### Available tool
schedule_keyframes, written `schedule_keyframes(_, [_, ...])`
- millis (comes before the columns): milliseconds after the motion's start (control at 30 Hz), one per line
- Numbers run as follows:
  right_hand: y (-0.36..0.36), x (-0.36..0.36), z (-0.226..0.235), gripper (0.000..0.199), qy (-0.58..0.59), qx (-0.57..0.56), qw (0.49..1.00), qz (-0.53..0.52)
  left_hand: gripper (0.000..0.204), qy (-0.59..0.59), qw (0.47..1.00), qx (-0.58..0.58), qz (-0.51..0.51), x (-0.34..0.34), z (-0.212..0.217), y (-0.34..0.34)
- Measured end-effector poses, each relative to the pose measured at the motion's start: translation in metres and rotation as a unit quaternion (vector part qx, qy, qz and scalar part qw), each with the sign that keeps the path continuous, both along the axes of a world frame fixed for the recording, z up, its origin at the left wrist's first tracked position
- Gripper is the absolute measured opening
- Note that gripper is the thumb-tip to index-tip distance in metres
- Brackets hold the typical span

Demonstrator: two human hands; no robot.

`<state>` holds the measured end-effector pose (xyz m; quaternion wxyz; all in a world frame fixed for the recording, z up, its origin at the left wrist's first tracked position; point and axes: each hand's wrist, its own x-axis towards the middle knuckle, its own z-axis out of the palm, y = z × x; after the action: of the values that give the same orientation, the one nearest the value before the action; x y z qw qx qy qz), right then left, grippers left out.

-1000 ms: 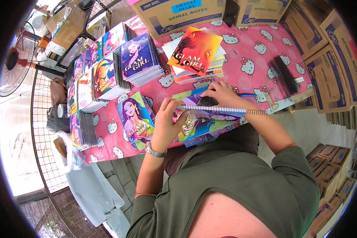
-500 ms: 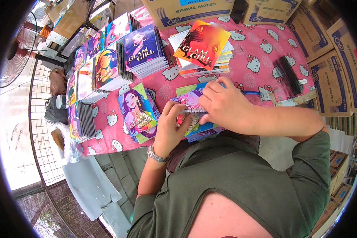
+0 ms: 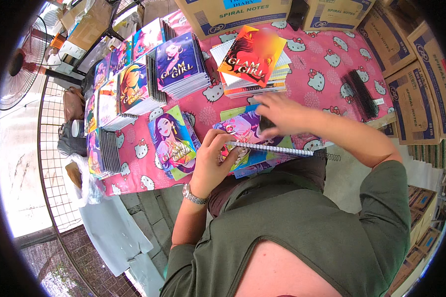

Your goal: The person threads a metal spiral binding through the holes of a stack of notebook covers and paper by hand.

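Note:
A spiral notebook (image 3: 248, 143) with a colourful illustrated cover lies at the near edge of the pink patterned table (image 3: 322, 59). My left hand (image 3: 214, 161) grips its left end, fingers curled over the wire binding. My right hand (image 3: 282, 113) hovers over the notebook's far side, fingers spread, with a small dark object under them that I cannot make out. A loose wire spiral (image 3: 327, 156) sticks out past the notebook's right end.
Stacks of illustrated notebooks (image 3: 181, 64) fill the table's left and back, one orange-covered stack (image 3: 252, 62) at the middle. A single notebook (image 3: 173, 141) lies left of my hands. Black spiral coils (image 3: 359, 94) lie at right. Cardboard boxes (image 3: 421, 94) stand right and behind; a fan (image 3: 20, 74) far left.
My right hand has lifted off the notebook's near edge and moved up and to the right over it. My left hand stays gripping the notebook's left end.

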<state>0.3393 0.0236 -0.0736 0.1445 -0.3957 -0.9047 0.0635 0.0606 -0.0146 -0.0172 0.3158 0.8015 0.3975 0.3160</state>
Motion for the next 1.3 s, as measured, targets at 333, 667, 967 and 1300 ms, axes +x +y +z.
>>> schedule_keyframes(333, [-0.018,-0.022,0.053,0.050,0.472,-0.536,0.687,0.137,0.030,-0.014,1.000,-0.011,-0.022,0.004,-0.001,0.003])
schedule_keyframes(667, [-0.007,-0.024,0.061,0.050,0.450,-0.545,0.686,0.172,0.033,-0.026,0.997,-0.071,-0.007,0.004,-0.001,0.007])
schedule_keyframes(967, [0.003,-0.021,0.052,0.043,0.251,-0.391,0.883,0.066,0.032,-0.033,0.993,-0.114,-0.008,-0.002,-0.013,0.011])
schedule_keyframes(1300, [-0.037,0.128,-0.102,0.079,0.116,0.063,0.879,-0.458,0.014,-0.207,0.963,-0.135,0.110,0.007,-0.027,-0.005])
